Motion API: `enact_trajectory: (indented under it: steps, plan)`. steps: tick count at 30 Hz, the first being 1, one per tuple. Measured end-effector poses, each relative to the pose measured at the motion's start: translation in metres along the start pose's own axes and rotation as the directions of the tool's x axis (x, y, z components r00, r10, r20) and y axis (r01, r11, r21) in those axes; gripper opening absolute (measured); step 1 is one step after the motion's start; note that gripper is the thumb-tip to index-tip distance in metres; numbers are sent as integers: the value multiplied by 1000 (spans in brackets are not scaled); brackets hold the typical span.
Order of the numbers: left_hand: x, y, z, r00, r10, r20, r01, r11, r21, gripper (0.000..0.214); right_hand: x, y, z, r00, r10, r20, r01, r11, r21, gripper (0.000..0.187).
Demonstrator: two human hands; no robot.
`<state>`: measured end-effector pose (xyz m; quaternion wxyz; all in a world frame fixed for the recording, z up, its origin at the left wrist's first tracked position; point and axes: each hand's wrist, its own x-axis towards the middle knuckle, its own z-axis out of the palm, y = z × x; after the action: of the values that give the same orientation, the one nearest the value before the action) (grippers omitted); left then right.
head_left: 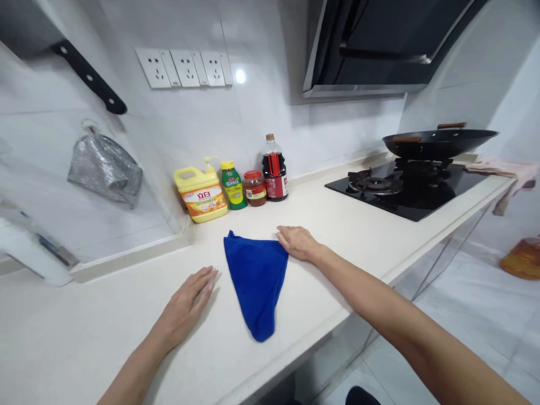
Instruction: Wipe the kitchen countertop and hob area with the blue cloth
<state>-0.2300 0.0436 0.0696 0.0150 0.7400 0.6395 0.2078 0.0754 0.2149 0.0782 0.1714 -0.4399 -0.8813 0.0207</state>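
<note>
**Cloth being touched at one corner**

The blue cloth is lying on the table, near its front edge. Its right corner is being touched by the right hand, laid flat and open. The left hand is being rested flat, fingers spread, just beside the cloth.

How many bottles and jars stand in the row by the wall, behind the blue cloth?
4. From left to right along the wall: yellow jug, green bottle, red-lidded jar, dark bottle. Nothing seems hidden behind them.
</note>
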Motion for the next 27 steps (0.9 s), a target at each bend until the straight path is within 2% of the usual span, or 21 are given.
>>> enact_trajectory:
  steps: [2,3,8,10,12,14,17,19,22,27]
  plan:
    - [0,7,-5,998,-37,-47,35,998,-52,57,2,20,-6,989,143,-31,-143,990,-10,45]
    - [1,12,-8,997,-45,-62,41,997,-66,56,3,28,-8,984,173,-44,-173,985,-5,45]
    - [22,55,-13,999,9,-46,-12,998,-62,51,7,47,-4,983,173,-58,-171,984,39,46]
    - [39,75,-4,1000,31,5,-31,999,-27,53,10,48,-1,988,149,-43,-147,988,48,41]
    - [58,93,14,997,10,82,-15,998,54,56,13,50,1,991,132,-29,-131,990,54,36]
    - [76,107,35,979,-123,163,90,976,197,58,16,53,2,992,124,-20,-123,991,59,34]
    - [89,117,59,961,-228,154,176,940,291,64,18,58,2,993,114,-13,-113,991,67,34]
    - [86,118,64,959,-231,161,171,932,320,65,19,60,1,994,110,-11,-109,992,70,34]
    - [68,115,56,960,-203,193,125,928,351,64,18,60,-2,994,108,-6,-107,992,73,34]
    - [7,101,30,975,-81,209,13,952,307,61,14,59,-7,994,105,5,-106,992,69,34]
